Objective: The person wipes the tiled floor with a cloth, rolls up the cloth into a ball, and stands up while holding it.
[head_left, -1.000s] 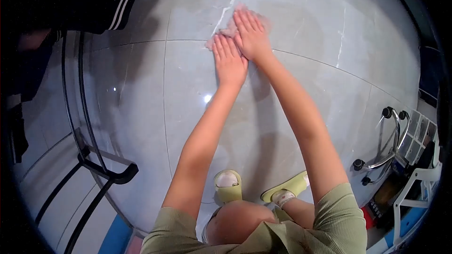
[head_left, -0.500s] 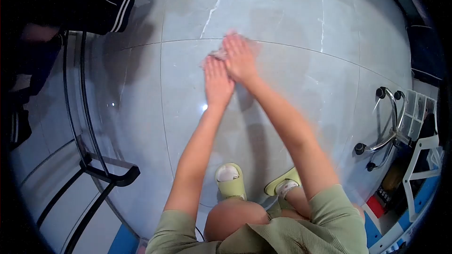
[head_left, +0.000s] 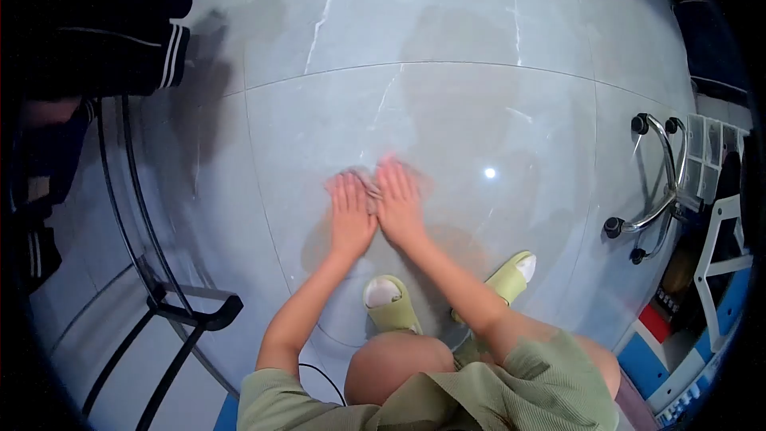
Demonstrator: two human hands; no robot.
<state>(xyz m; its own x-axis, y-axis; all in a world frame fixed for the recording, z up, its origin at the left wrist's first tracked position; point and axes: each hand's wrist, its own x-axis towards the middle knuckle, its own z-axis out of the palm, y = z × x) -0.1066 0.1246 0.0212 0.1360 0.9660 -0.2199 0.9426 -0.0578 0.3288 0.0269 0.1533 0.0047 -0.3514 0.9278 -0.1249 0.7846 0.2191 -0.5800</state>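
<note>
A crumpled pinkish cloth [head_left: 369, 184] lies on the grey tiled floor [head_left: 319, 124], partly hidden under both palms. My left hand [head_left: 352, 215] presses flat on its left part, fingers stretched forward. Beside it, my right hand [head_left: 399, 203] lies flat on the right part, its fingertips slightly blurred. The two hands are close together, in front of the light green slippers [head_left: 391, 307] on my feet.
At the left stand a black metal frame [head_left: 195, 315] and another person's dark sleeve with white stripes [head_left: 171, 56]. On the right are a chrome base with black casters [head_left: 658, 215], a clear compartment box [head_left: 706, 160] and a white folding bracket [head_left: 706, 271].
Both hands and the cloth have moved back across the floor toward my feet. My arms are now more bent, and the view has shifted somewhat.
</note>
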